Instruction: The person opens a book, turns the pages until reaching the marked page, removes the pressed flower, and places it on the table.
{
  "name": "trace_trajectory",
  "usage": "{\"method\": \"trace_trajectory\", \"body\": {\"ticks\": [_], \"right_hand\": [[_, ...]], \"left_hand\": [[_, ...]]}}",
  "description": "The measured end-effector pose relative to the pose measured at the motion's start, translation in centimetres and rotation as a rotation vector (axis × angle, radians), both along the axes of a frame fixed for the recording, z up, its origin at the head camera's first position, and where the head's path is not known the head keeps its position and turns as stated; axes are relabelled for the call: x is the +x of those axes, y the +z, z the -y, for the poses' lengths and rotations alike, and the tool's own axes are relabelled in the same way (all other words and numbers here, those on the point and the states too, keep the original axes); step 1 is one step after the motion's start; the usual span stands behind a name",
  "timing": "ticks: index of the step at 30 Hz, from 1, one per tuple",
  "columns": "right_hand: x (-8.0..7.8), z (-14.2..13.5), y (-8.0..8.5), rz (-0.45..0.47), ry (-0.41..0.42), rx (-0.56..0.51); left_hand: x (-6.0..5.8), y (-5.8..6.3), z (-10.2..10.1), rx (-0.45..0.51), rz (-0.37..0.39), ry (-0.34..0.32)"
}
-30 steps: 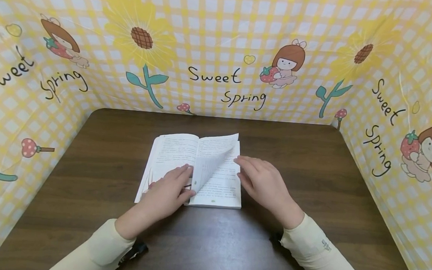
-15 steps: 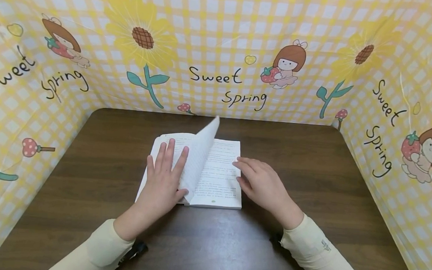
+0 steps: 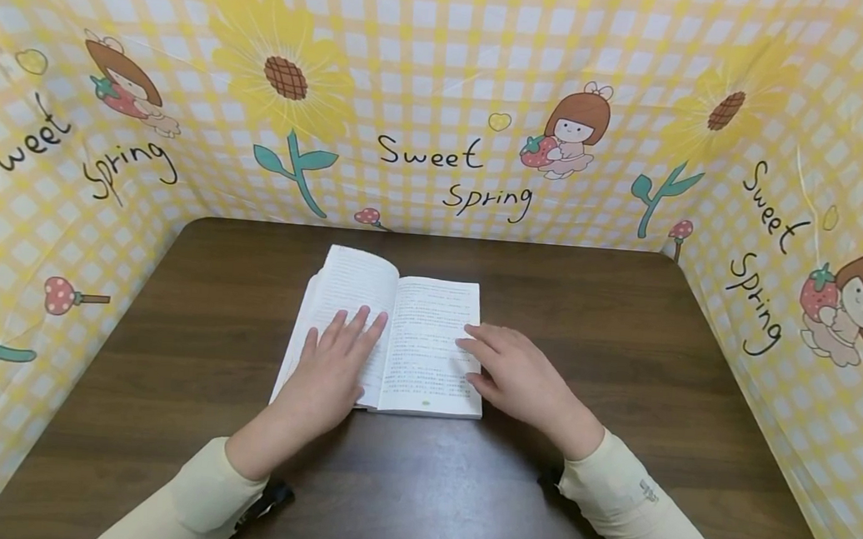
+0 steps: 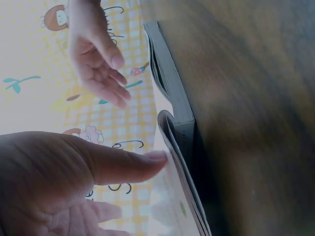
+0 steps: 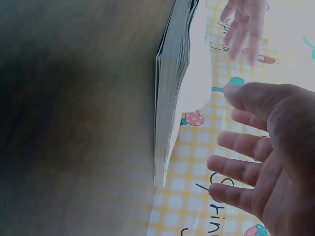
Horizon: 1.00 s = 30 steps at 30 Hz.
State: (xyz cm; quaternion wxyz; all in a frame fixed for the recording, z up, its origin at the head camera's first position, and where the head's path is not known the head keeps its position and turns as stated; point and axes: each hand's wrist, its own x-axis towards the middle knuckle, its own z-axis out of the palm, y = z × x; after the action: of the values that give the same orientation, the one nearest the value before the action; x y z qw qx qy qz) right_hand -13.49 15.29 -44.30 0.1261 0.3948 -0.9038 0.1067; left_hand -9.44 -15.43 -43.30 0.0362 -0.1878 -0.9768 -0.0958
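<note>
An open paperback book lies on the table with lines of small print on its pages. Over its left page, my left hand is spread with the fingers fairly straight. The left leaf bows up a little at its far corner. At the book's right edge is my right hand, fingers relaxed and fingertips overlapping the page margin. In the left wrist view the left thumb is right at the page near the spine. The right wrist view shows the right hand with fingers apart, beside the book's thick page block.
The dark wood-grain table extends around the book on all sides. Yellow checked cloth with printed flowers and lettering walls off the back, left and right. Black wrist straps show below both pale sleeves.
A leaf that stood lifted from the right side has swung over to the left and come down under the left hand. The right hand has shifted slightly inward over the right page's edge.
</note>
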Motion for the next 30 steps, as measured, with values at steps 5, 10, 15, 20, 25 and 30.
{"method": "trace_trajectory", "body": {"ticks": [5, 10, 15, 20, 25, 30], "right_hand": [[0.21, 0.09, -0.11, 0.076, 0.025, 0.084], [0.31, 0.12, -0.31, 0.16, 0.038, 0.174], [0.4, 0.02, -0.63, 0.232, 0.063, 0.215], [0.5, -0.02, -0.82, 0.278, 0.066, 0.212], [0.57, -0.01, -0.82, 0.314, 0.058, 0.225], [0.57, -0.08, -0.89, 0.326, 0.048, 0.252]], "left_hand": [[0.05, -0.12, 0.04, 0.003, 0.072, -0.001], [0.01, -0.09, 0.16, -0.003, 0.157, -0.006], [-0.08, 0.06, 0.3, 0.01, 0.275, 0.003], [-0.17, 0.09, 0.46, 0.02, 0.354, 0.004], [-0.21, 0.09, 0.44, 0.036, 0.388, 0.011], [-0.31, -0.03, 0.36, 0.015, 0.392, 0.019]]}}
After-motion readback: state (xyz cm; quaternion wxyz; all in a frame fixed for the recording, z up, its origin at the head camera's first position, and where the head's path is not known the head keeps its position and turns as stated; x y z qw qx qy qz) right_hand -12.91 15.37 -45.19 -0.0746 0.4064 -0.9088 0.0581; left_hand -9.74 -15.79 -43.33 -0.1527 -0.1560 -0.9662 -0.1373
